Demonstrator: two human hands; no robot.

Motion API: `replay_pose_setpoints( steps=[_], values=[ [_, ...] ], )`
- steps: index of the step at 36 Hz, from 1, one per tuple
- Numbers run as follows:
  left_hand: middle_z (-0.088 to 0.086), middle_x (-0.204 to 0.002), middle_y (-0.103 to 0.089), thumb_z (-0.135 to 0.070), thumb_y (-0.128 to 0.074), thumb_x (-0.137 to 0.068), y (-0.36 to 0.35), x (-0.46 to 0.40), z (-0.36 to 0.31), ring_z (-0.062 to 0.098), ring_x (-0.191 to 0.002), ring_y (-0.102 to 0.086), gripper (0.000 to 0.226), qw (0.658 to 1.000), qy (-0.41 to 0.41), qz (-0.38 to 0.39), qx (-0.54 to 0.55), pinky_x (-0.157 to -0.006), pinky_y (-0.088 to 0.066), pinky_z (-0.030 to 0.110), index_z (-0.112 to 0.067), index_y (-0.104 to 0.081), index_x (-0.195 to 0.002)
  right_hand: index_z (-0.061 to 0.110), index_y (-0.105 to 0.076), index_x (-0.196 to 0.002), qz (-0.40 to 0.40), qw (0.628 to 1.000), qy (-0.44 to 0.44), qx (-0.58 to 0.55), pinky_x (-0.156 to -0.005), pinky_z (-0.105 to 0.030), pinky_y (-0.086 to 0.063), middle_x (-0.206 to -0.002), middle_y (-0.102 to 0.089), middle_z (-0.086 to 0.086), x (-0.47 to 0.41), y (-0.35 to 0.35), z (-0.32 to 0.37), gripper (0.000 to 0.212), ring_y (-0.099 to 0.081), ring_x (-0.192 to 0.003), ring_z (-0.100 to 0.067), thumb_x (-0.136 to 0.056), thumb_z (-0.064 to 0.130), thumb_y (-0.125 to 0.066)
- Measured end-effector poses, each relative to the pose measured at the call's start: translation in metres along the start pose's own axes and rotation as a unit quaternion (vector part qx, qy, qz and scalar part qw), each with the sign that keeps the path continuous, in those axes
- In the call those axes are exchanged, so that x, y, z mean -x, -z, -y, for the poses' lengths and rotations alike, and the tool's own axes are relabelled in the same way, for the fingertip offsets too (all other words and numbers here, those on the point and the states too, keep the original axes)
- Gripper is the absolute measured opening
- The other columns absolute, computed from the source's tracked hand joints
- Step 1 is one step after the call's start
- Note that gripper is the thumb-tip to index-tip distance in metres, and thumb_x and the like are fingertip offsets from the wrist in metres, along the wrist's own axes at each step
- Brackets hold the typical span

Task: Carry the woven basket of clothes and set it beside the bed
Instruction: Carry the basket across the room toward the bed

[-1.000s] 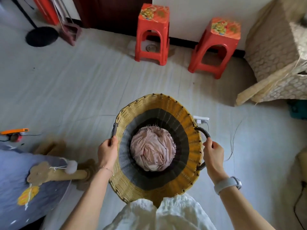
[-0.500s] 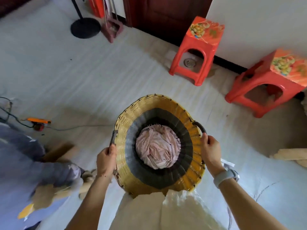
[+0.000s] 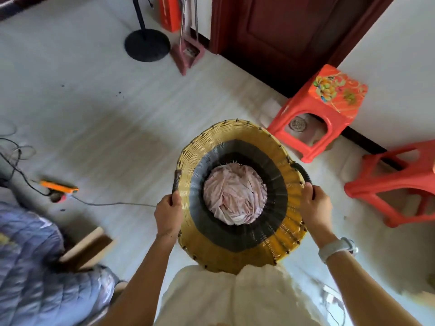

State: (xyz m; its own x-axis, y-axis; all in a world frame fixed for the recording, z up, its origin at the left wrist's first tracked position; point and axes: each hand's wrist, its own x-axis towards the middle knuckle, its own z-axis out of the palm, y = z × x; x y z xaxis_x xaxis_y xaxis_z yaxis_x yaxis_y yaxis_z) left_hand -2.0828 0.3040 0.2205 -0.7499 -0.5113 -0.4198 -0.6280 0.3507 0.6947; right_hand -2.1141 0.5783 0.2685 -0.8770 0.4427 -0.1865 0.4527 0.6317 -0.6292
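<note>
I hold a round woven basket (image 3: 235, 137) off the floor in front of me, seen from above, with a yellow rim and dark grey bands inside. A bundle of pale pink clothes (image 3: 235, 196) lies at its bottom. My left hand (image 3: 168, 214) is closed on the dark left handle. My right hand (image 3: 314, 208), with a watch on the wrist, is closed on the dark right handle. The bed's blue quilted cover (image 3: 28, 267) fills the lower left corner, with a wooden bed corner (image 3: 87, 248) showing beside it.
Two red plastic stools (image 3: 327, 109) (image 3: 395, 184) stand by the white wall at right. A dark door (image 3: 277, 36), a dustpan (image 3: 188, 52) and a black stand base (image 3: 147, 44) are ahead. An orange power strip (image 3: 58, 187) with cables lies on the pale floor at left.
The view has swung left: the stools slid to the right, the door and stand base came closer, and the bed cover grew larger at lower left. Both hands kept their grip on the basket.
</note>
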Motion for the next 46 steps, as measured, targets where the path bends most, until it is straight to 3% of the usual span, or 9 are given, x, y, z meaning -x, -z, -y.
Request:
replay_pose_setpoints(
  steps=[4,10,18,25,28,32,35,41,46],
  values=[
    [0.006,-0.061,-0.047,-0.029,-0.033,-0.097,0.021,-0.048,-0.02,0.024,-0.063,-0.045,0.039,1.0,0.004,-0.022,0.017,-0.054,-0.032,0.027,-0.002,-0.05,-0.075,0.002,-0.049,-0.079,0.017,1.0,0.018,0.003,-0.063,-0.031,-0.031,-0.076,-0.052,-0.014,-0.039,-0.026,0.053,0.031,-0.046,-0.07,-0.029,-0.096,0.024,-0.034],
    [0.016,-0.077,-0.053,-0.026,-0.031,-0.097,0.05,-0.112,-0.045,0.026,-0.071,-0.047,0.038,0.996,0.034,-0.08,0.033,-0.061,-0.034,0.027,0.0,-0.051,-0.077,0.001,-0.047,-0.076,0.064,0.996,0.06,0.004,-0.063,-0.029,-0.028,-0.076,-0.051,-0.015,-0.082,-0.08,0.124,0.03,-0.044,-0.07,-0.028,-0.096,0.021,-0.036],
    [0.015,-0.073,-0.053,-0.026,-0.035,-0.094,0.074,-0.201,-0.062,0.029,-0.076,-0.048,0.035,0.977,0.151,-0.13,0.079,-0.073,-0.038,0.038,-0.001,-0.053,-0.078,0.004,-0.046,-0.072,0.158,0.985,0.074,0.004,-0.048,-0.027,-0.028,-0.057,-0.043,-0.003,-0.161,-0.169,0.212,0.032,-0.041,-0.056,-0.025,-0.096,0.023,-0.035],
    [0.003,-0.062,-0.047,-0.025,-0.035,-0.094,0.115,-0.292,-0.104,0.016,-0.06,-0.042,0.033,0.95,0.195,-0.207,0.126,-0.067,-0.034,0.033,-0.005,-0.053,-0.076,0.015,-0.048,-0.068,0.249,0.962,0.115,0.013,-0.055,-0.026,-0.036,-0.059,-0.045,-0.001,-0.233,-0.26,0.321,0.036,-0.042,-0.054,-0.019,-0.096,0.032,-0.034],
    [0.003,-0.061,-0.048,-0.026,-0.038,-0.093,0.135,-0.315,-0.103,0.015,-0.059,-0.042,0.031,0.934,0.219,-0.233,0.161,-0.056,-0.034,0.03,-0.007,-0.055,-0.075,0.02,-0.043,-0.063,0.268,0.954,0.132,0.008,-0.055,-0.028,-0.037,-0.058,-0.043,-0.001,-0.243,-0.292,0.365,0.036,-0.042,-0.054,-0.019,-0.096,0.032,-0.035],
    [0.01,-0.066,-0.052,-0.028,-0.041,-0.092,0.168,-0.342,-0.085,0.023,-0.067,-0.047,0.033,0.909,0.252,-0.276,0.184,-0.054,-0.034,0.029,-0.005,-0.057,-0.075,0.012,-0.045,-0.081,0.307,0.931,0.195,0.02,-0.064,-0.03,-0.034,-0.062,-0.038,0.007,-0.245,-0.33,0.423,0.027,-0.041,-0.062,-0.018,-0.097,0.03,-0.034],
    [0.015,-0.073,-0.057,-0.026,-0.04,-0.093,0.194,-0.367,-0.079,0.027,-0.072,-0.05,0.033,0.899,0.259,-0.298,0.191,-0.057,-0.035,0.031,-0.003,-0.059,-0.078,0.012,-0.044,-0.085,0.341,0.912,0.228,0.024,-0.072,-0.033,-0.033,-0.066,-0.037,0.008,-0.246,-0.365,0.466,0.023,-0.042,-0.078,-0.024,-0.097,0.029,-0.034],
    [0.016,-0.076,-0.057,-0.029,-0.039,-0.093,0.236,-0.431,-0.056,0.029,-0.078,-0.053,0.038,0.869,0.303,-0.324,0.218,-0.069,-0.037,0.034,-0.001,-0.061,-0.081,0.008,-0.053,-0.091,0.375,0.887,0.267,0.038,-0.073,-0.033,-0.035,-0.082,-0.051,-0.006,-0.237,-0.439,0.541,0.029,-0.047,-0.081,-0.024,-0.097,0.028,-0.035],
    [0.011,-0.066,-0.054,-0.028,-0.04,-0.093,0.297,-0.507,-0.043,0.027,-0.069,-0.049,0.036,0.856,0.305,-0.325,0.262,-0.067,-0.038,0.035,-0.009,-0.056,-0.067,0.009,-0.053,-0.091,0.358,0.894,0.265,0.047,-0.075,-0.035,-0.034,-0.089,-0.05,-0.009,-0.228,-0.514,0.615,0.03,-0.046,-0.084,-0.024,-0.097,0.032,-0.034]
  ],
)
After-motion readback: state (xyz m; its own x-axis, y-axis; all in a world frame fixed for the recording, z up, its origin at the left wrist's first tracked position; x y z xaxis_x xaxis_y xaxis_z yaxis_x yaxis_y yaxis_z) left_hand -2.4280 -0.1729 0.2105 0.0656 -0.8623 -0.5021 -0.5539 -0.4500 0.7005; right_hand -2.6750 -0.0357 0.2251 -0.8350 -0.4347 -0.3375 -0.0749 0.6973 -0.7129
